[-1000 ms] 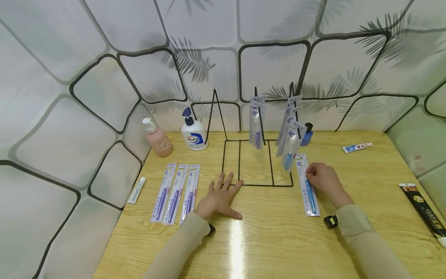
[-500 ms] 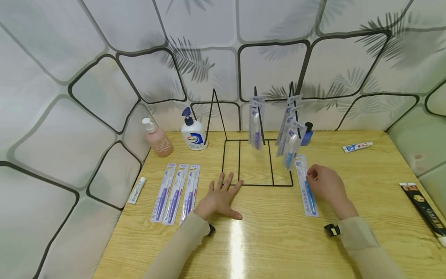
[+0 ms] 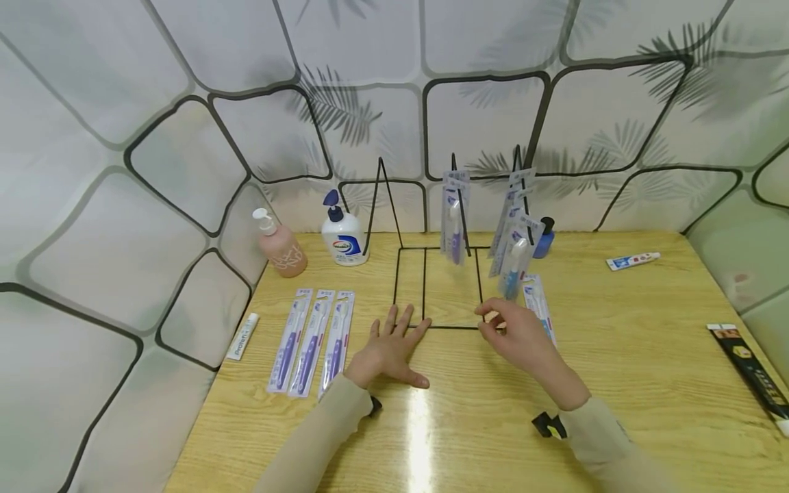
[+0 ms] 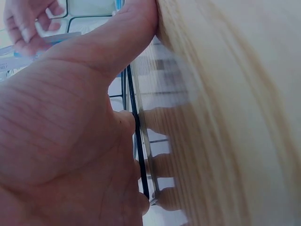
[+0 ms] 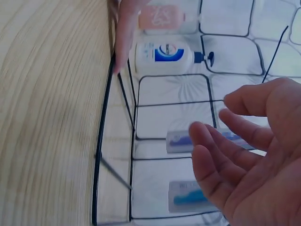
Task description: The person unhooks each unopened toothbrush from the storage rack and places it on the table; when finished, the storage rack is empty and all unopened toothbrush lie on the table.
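My left hand (image 3: 388,356) lies spread on the table, fingertips over the front bar of a black wire rack (image 3: 453,328). Above the rack's front right corner is my right hand (image 3: 518,339), fingers loosely curved; the right wrist view shows nothing between them. Behind it a blue packaged toothbrush (image 3: 536,301) lies on the table, its lower part hidden by the hand. Packaged toothbrushes hang from the rack's middle prong, a purple one (image 3: 455,226) in front, and from its right prong, a blue one (image 3: 515,263) in front. The left prong (image 3: 374,198) is bare.
Three purple packaged toothbrushes (image 3: 311,342) lie left of my left hand. A pink pump bottle (image 3: 282,250), a white pump bottle (image 3: 345,239) and a blue bottle (image 3: 544,239) stand behind. Toothpaste tubes lie at left (image 3: 243,337) and right (image 3: 633,261), with a black pack (image 3: 748,370).
My right hand has left the blue packaged toothbrush on the right and moved left to the rack's front corner. The left hand has stayed in place.
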A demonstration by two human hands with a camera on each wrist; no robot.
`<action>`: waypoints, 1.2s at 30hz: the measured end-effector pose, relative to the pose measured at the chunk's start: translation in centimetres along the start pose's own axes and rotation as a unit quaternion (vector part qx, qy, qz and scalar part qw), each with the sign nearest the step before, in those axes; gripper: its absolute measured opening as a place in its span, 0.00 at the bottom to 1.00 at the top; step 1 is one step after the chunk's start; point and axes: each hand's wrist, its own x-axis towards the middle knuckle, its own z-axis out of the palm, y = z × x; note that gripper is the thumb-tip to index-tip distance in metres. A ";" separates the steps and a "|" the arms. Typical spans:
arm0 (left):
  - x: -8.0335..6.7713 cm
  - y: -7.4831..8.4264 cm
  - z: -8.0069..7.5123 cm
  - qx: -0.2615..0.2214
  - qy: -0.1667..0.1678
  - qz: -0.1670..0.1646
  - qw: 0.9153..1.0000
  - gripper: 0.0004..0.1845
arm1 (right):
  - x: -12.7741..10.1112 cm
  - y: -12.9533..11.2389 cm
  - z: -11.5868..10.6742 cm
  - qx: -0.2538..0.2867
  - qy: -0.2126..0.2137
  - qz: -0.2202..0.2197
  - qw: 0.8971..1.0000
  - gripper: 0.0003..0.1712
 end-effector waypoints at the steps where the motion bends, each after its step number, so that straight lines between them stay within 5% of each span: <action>1: 0.3 -0.2 0.2 -0.001 -0.003 -0.002 1.000 0.68 | 0.3 -0.3 0.3 0.010 0.008 -0.007 1.000 0.14; 7: 1.1 -0.8 1.1 0.011 0.006 -0.005 1.000 0.69 | 2.2 -1.8 1.3 0.077 0.039 -0.040 0.995 0.31; 14: 0.1 -0.2 0.2 0.011 0.003 -0.005 1.000 0.67 | 4.9 -2.9 2.0 0.128 0.064 -0.023 0.989 0.38; 25: 0.0 -0.1 0.2 0.016 0.014 0.006 1.000 0.66 | 9.6 -2.8 2.7 0.111 0.186 -0.043 0.975 0.30; 36: -0.3 0.0 -0.1 0.022 0.013 0.003 1.000 0.67 | 11.1 -3.2 2.7 0.097 0.226 -0.064 0.967 0.26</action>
